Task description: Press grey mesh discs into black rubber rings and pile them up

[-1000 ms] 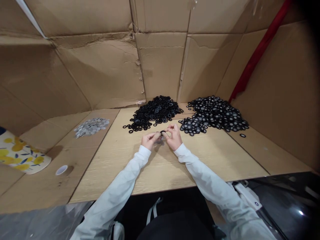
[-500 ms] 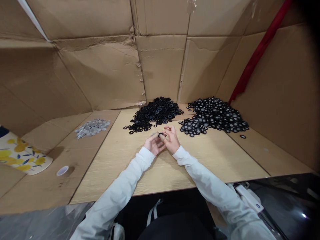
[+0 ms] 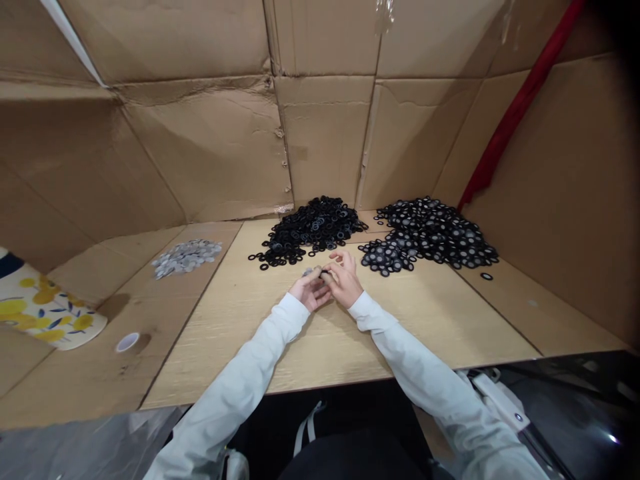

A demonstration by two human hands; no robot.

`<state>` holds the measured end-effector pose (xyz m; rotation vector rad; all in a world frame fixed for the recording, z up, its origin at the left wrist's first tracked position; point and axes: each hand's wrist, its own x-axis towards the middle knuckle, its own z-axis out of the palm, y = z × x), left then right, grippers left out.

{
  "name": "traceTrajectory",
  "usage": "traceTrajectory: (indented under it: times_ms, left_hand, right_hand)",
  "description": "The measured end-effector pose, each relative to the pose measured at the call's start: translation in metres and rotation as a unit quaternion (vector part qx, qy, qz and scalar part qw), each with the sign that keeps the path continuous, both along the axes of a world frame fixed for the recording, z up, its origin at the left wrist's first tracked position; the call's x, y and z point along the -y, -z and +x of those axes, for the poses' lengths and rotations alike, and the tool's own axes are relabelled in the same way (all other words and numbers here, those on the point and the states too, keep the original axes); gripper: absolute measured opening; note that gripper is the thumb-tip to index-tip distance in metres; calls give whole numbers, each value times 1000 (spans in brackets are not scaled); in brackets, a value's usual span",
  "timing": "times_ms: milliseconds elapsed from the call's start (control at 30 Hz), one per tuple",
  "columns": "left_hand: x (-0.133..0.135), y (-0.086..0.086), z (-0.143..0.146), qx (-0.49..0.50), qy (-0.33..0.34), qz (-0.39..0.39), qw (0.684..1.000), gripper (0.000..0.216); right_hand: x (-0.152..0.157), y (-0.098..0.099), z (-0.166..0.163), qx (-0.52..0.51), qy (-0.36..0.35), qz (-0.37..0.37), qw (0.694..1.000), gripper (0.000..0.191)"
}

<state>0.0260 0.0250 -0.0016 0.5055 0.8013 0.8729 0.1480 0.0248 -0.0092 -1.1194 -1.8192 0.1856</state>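
Over the middle of the table, my left hand point(image 3: 309, 292) and my right hand point(image 3: 346, 283) meet with their fingers pinched together. Between their fingertips is a small black ring point(image 3: 324, 273), partly covered by the fingers. Light grey discs point(image 3: 307, 271) show at the left fingertips; how many is hidden. Just beyond my hands lies a heap of black rings point(image 3: 315, 223). To the right spreads a larger pile of black rings with grey centres point(image 3: 430, 230). Loose grey discs point(image 3: 186, 257) form a flat pile on the left.
Cardboard walls point(image 3: 325, 133) enclose the table point(image 3: 240, 333) at the back and sides. A tumbler with a yellow-flower pattern point(image 3: 50, 310) and a small white round cap or roll point(image 3: 127, 342) are at the left. A red strip point(image 3: 520, 100) runs down the right wall.
The black ring has turned and looks thinner, more edge-on, between my fingertips. The grey discs at my left fingertips show more plainly. Both hands stay in nearly the same place.
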Motion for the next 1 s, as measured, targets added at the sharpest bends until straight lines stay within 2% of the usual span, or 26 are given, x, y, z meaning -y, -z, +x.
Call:
traceTrajectory:
  times_ms: [167, 267, 367, 567, 700, 800, 933, 1000]
  left_hand:
    - [-4, 1, -1, -57, -33, 30, 997, 25]
    - [-4, 2, -1, -91, -51, 80, 991, 30]
    - [-4, 4, 0, -132, -86, 153, 976, 31]
    - [-4, 7, -1, -220, -161, 243, 931, 25]
    - [-6, 7, -6, -287, -185, 320, 884, 13]
    - [-7, 9, -9, -316, -182, 356, 860, 9]
    - [-7, 12, -10, -322, -150, 373, 857, 9]
    - [-6, 12, -10, -335, -130, 391, 847, 8]
  right_hand:
    - [-12, 5, 3, -144, -73, -126, 979, 19]
    - [-18, 8, 5, -227, -71, -167, 957, 22]
    - [-20, 7, 6, -264, -60, -185, 945, 25]
    - [-17, 2, 8, -264, -59, -215, 939, 25]
    - [-15, -2, 10, -242, -78, -228, 940, 19]
    - [-14, -3, 12, -217, -100, -227, 944, 17]
    - [-15, -1, 14, -183, -76, -217, 956, 17]
    - [-15, -1, 15, -168, -94, -218, 957, 16]
